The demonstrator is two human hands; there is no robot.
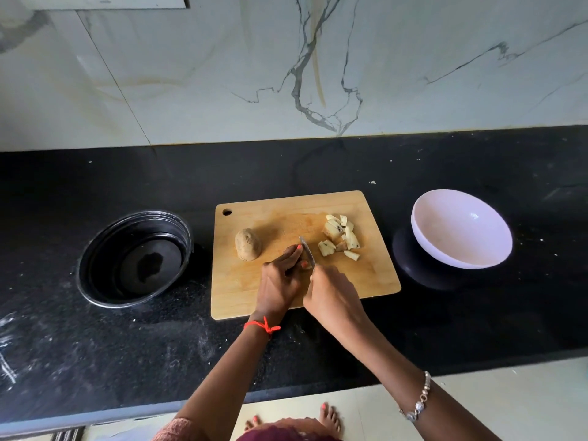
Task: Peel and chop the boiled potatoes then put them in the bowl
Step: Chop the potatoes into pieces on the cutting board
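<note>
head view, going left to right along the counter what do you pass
black pan → whole potato → knife blade → chopped potato pieces → white bowl

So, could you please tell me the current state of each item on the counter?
white bowl: empty, upright
black pan: empty
whole potato: unpeeled, uncut, on the cutting board
potato pieces: chopped, piled on the board
knife: gripped by the right hand
left hand: pinching a mostly hidden potato chunk beside the blade
</note>
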